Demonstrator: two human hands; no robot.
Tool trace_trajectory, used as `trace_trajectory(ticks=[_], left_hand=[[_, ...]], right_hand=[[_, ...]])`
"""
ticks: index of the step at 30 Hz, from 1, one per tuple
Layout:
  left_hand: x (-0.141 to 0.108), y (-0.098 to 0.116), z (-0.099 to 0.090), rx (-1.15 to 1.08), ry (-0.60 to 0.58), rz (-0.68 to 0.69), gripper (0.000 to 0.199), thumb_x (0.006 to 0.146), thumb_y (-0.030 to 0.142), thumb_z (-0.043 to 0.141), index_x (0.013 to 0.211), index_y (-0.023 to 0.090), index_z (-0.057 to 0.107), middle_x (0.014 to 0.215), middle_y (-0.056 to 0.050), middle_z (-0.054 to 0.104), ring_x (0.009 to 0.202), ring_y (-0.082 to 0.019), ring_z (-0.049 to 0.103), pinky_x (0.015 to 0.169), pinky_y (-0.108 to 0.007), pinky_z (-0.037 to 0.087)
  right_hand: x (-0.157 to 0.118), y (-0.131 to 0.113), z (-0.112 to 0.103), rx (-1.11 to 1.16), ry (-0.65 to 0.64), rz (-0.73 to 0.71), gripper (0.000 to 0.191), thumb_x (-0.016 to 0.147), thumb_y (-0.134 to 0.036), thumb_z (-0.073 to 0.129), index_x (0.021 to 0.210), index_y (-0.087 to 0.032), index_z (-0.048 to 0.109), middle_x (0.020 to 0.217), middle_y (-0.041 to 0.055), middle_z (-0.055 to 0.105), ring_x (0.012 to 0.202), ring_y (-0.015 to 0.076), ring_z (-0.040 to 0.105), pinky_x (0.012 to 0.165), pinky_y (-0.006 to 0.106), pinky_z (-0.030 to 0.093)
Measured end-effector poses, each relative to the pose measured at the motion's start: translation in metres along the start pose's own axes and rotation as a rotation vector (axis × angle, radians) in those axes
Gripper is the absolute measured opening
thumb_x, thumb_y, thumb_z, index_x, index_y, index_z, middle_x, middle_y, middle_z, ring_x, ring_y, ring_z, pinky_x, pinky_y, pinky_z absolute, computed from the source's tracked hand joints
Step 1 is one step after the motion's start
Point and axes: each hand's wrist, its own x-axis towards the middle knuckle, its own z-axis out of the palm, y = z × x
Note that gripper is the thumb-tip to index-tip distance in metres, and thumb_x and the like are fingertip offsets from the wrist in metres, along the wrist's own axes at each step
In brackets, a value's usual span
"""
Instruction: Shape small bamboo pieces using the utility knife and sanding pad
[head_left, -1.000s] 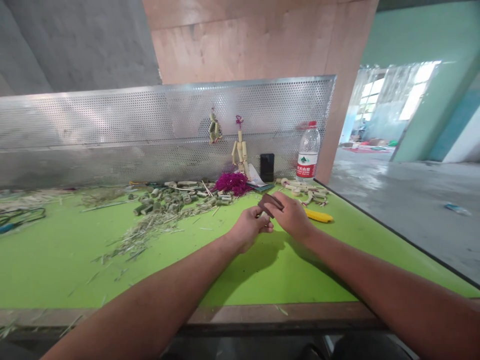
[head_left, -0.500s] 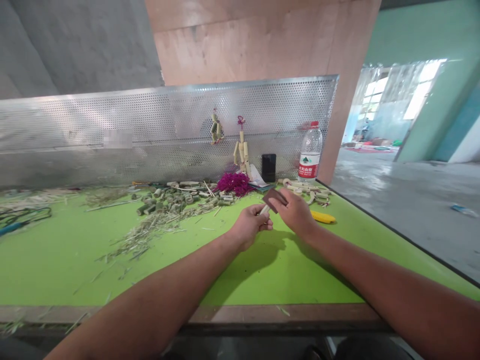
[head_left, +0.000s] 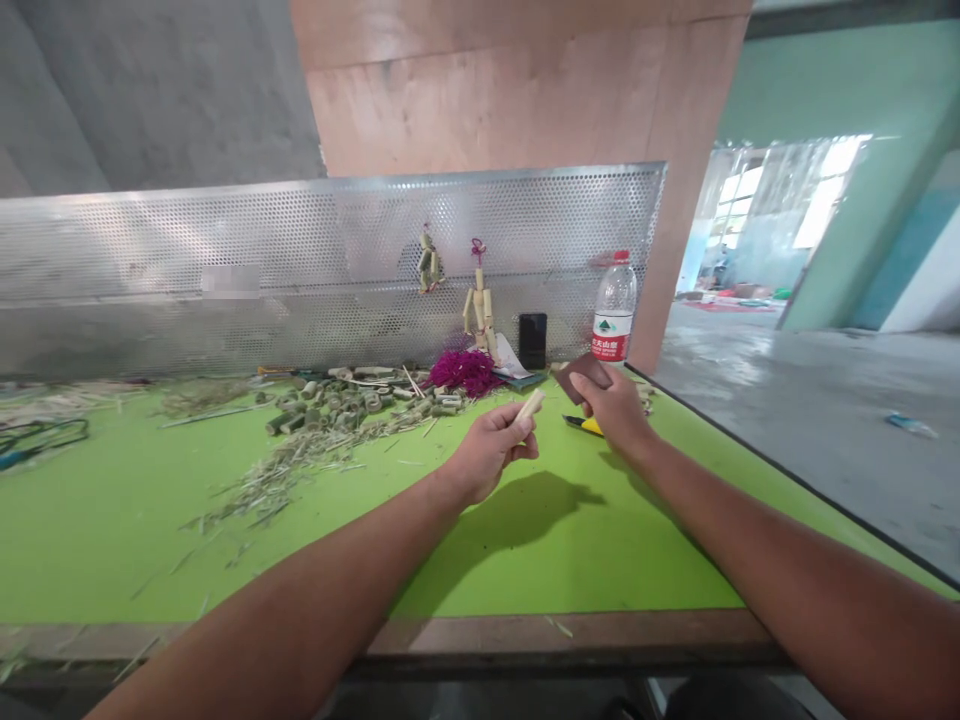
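Observation:
My left hand [head_left: 495, 447] is closed on a short pale bamboo piece [head_left: 531, 404], which sticks up out of the fingers. Off to the right, my right hand [head_left: 613, 402] pinches a brown sheet of sandpaper [head_left: 582, 378], held apart from the bamboo. Beneath the right hand a yellow utility knife [head_left: 591, 426] lies on the green tabletop [head_left: 517, 560], partly hidden by that hand. Behind my hands a jointed bamboo figure [head_left: 481, 305] with a purple cord loop leans at the perforated metal panel [head_left: 315, 270].
Bamboo offcuts [head_left: 352, 395] and shavings [head_left: 292, 465] cover the table left of centre. A purple thread bundle [head_left: 461, 373], a black phone [head_left: 532, 340] and a water bottle [head_left: 613, 310] line the back. A smaller bamboo figure [head_left: 427, 262] hangs on the panel.
My right hand has moved right with the sandpaper, off the bamboo piece and over the knife. My left hand still holds the bamboo, now tipped up into view.

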Motion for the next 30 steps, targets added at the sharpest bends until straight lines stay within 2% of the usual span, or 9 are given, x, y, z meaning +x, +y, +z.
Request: trace_trajectory(ticks=[3,8,11,14,17,21,23,27,30], left_hand=[[0.0,-0.001,-0.004,0.012,-0.03,0.041,0.031,0.079,0.035,0.074,0.101,0.014,0.068,0.073,0.001,0.055,0.067,-0.009,0.054,0.069,-0.026,0.05],[0.0,-0.002,-0.006,0.022,-0.049,0.034,0.038,0.08,0.038,0.072,0.11,0.015,0.066,0.072,0.0,0.058,0.065,-0.01,0.053,0.069,-0.026,0.046],[0.0,-0.001,-0.006,0.052,0.007,0.034,0.049,0.077,0.038,0.075,0.119,0.014,0.064,0.067,0.002,0.056,0.061,-0.009,0.052,0.066,-0.024,0.043],[0.0,0.0,-0.006,0.089,0.09,0.039,0.057,0.074,0.035,0.076,0.124,0.013,0.063,0.065,0.004,0.053,0.06,-0.008,0.049,0.063,-0.023,0.041],[0.001,0.0,-0.007,0.106,0.135,0.043,0.059,0.074,0.033,0.075,0.127,0.012,0.062,0.064,0.004,0.051,0.059,-0.008,0.047,0.061,-0.023,0.039],[0.003,-0.003,-0.01,0.151,0.117,0.064,0.056,0.078,0.032,0.07,0.13,0.012,0.062,0.062,0.004,0.05,0.058,-0.008,0.045,0.059,-0.022,0.037],[0.004,-0.003,-0.011,0.216,0.128,0.064,0.053,0.08,0.032,0.068,0.129,0.013,0.063,0.062,0.004,0.05,0.057,-0.008,0.045,0.058,-0.022,0.037],[0.005,-0.002,-0.013,0.446,0.171,-0.032,0.04,0.081,0.031,0.066,0.117,0.014,0.071,0.063,0.002,0.055,0.053,-0.009,0.044,0.054,-0.022,0.037],[0.005,-0.003,-0.013,0.59,0.12,-0.086,0.034,0.082,0.031,0.064,0.11,0.013,0.074,0.065,0.0,0.06,0.052,-0.009,0.044,0.052,-0.022,0.036]], right_hand=[[-0.006,0.0,0.005,0.015,-0.191,0.052,0.035,0.073,-0.049,0.07,0.085,-0.019,0.059,0.057,-0.0042,0.053,0.046,0.0103,0.044,0.044,0.024,0.034],[-0.014,0.007,0.008,-0.128,-0.784,0.237,0.034,0.07,-0.047,0.073,0.075,-0.017,0.059,0.049,-0.0053,0.051,0.042,0.008,0.04,0.042,0.022,0.03],[-0.017,0.008,0.006,-0.241,-0.944,0.318,0.035,0.069,-0.046,0.075,0.08,-0.018,0.06,0.051,-0.0044,0.057,0.042,0.0078,0.042,0.041,0.021,0.029],[-0.018,0.008,0.003,-0.254,-0.968,0.332,0.038,0.072,-0.046,0.074,0.094,-0.019,0.061,0.057,-0.0038,0.061,0.041,0.0076,0.041,0.04,0.02,0.028],[-0.017,0.008,0.003,-0.259,-0.969,0.306,0.034,0.074,-0.044,0.071,0.095,-0.019,0.063,0.058,-0.004,0.06,0.042,0.0074,0.042,0.04,0.02,0.028],[-0.017,0.005,0.005,-0.192,-0.804,0.189,0.03,0.078,-0.044,0.067,0.09,-0.016,0.063,0.057,-0.005,0.055,0.042,0.0065,0.038,0.041,0.021,0.029],[-0.017,0.001,0.005,-0.058,-0.705,0.109,0.036,0.079,-0.046,0.066,0.098,-0.016,0.061,0.06,-0.0057,0.053,0.045,0.0071,0.04,0.043,0.021,0.032],[-0.021,-0.005,0.006,0.082,-0.703,0.03,0.05,0.081,-0.048,0.066,0.12,-0.018,0.055,0.073,-0.0031,0.056,0.058,0.011,0.053,0.051,0.024,0.043],[-0.026,-0.006,0.011,-0.053,-0.69,-0.067,0.036,0.084,-0.049,0.063,0.098,-0.016,0.064,0.063,-0.0044,0.052,0.053,0.0098,0.048,0.048,0.023,0.037]])
